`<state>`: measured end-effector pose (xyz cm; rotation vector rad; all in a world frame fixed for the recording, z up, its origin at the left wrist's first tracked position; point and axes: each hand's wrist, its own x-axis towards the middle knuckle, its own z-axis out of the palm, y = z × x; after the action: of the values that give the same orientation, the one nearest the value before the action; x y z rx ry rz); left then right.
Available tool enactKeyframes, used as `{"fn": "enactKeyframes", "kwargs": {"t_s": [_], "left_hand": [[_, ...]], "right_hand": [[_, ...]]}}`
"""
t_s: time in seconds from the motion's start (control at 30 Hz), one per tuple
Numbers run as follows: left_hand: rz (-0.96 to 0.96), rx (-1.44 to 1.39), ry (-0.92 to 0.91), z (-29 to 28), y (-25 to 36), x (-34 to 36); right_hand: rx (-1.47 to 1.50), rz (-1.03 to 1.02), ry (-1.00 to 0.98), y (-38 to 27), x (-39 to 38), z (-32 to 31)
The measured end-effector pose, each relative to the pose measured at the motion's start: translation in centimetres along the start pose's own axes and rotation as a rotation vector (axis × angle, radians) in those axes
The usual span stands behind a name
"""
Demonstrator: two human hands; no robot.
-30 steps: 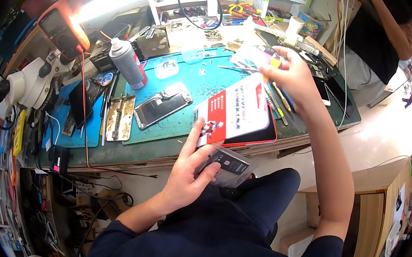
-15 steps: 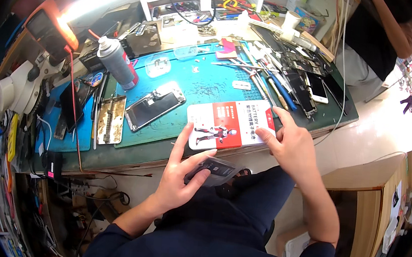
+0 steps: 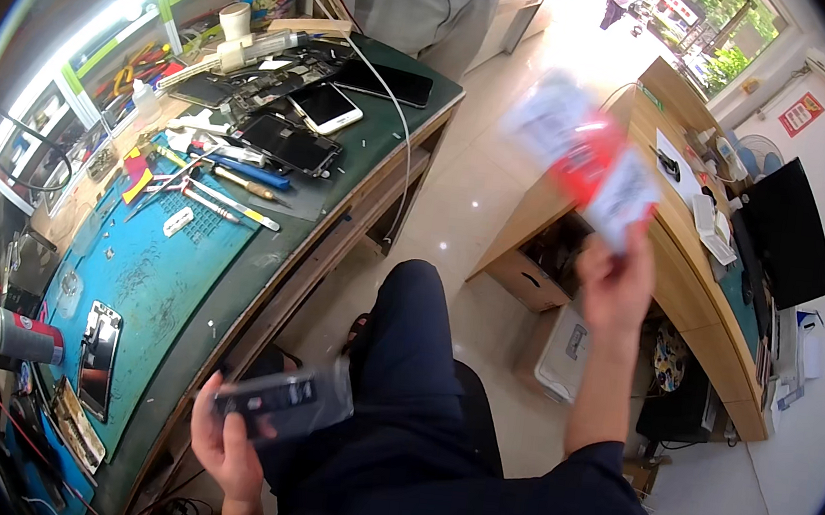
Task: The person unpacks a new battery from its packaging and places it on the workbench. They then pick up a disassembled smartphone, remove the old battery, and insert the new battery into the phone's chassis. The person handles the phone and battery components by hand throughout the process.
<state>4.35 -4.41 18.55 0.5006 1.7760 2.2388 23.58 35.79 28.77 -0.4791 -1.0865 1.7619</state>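
Plainly, we had both grips occupied. Nearest us, the left grip [image 3: 229, 454] was closed in a light pinch, thumb flat across the near face of a clear sleeve [image 3: 333, 395], with a thin black battery-like piece [image 3: 272, 399] inside. That sleeve lay tilted over our thigh, just off the edge of the green tabletop [image 3: 277, 258].

Farther out, ahead and to the right, our right grip [image 3: 619, 284] was drawn shut on the lower end of a red-and-white packet [image 3: 589, 160]. Blur smeared both, so we could not tell how each finger sat, or whether the packet was above the wooden tabletop [image 3: 690, 249] or short of it.

We took the step in hand to be one of keeping two things apart: sleeved piece near, packet out at reach. Our next move, we judged, called for a steady left pinch that would not bend the piece, and a firm hold on the packet clear of the wooden edge.

Left of the left grip, an opened phone [image 3: 100, 360] lay on the blue mat [image 3: 164, 277], untouched. Beyond it, well ahead of that grip, were slim tools [image 3: 232, 206], then a white-framed phone [image 3: 328, 108]. Farthest ahead, another person [image 3: 417, 22] stood past the tabletop's end.
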Motion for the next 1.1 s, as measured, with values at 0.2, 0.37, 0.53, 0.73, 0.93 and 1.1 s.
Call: {"fn": "enactKeyframes", "kwargs": {"t_s": [0.2, 0.37, 0.53, 0.73, 0.93, 1.1], "left_hand": [[-0.328, -0.272, -0.116, 4.7, 0.5, 1.9], [-0.325, -0.273, -0.149, 5.3, 0.2, 2.0], [-0.313, -0.248, -0.206, 6.0, -0.2, 2.3], [-0.408, -0.32, -0.319, 8.7, 0.6, 4.6], [-0.356, -0.451, -0.29, 7.5, 1.7, 4.9], [-0.333, -0.312, -0.268, 4.6, 1.8, 4.8]], "right_hand": [[-0.27, -0.2, 0.723, -9.1, 11.0, -21.5], [-0.264, -0.066, 0.75, -10.7, 13.3, -26.9], [-0.455, -0.208, 0.668, -7.7, 10.2, -26.7], [-0.636, 0.38, -0.44, 5.4, 0.1, -1.7], [-0.376, 0.66, -0.781, 10.0, -4.2, 9.5], [-0.297, 0.593, -0.809, 11.4, -3.8, 10.9]]}}
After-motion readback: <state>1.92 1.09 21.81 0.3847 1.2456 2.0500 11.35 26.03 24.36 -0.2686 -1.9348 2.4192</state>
